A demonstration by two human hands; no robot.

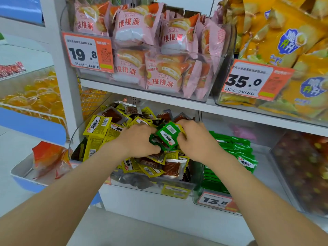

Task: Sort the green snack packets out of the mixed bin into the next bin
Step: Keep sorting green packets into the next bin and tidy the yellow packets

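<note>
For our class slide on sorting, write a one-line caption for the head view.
Both hands, left and right, gather green packets from the mixed bin.

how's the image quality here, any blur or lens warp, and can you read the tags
Head view: wide-angle warp bends the shelf edge and slants the upright; the centre is sharp, with the hands and the green packets crisp; the edges smear, notably the dark snack bin at right; lighting is even, no hard shadows; the 19.8 tag reads clearly, the 13.5 tag less so.
</note>
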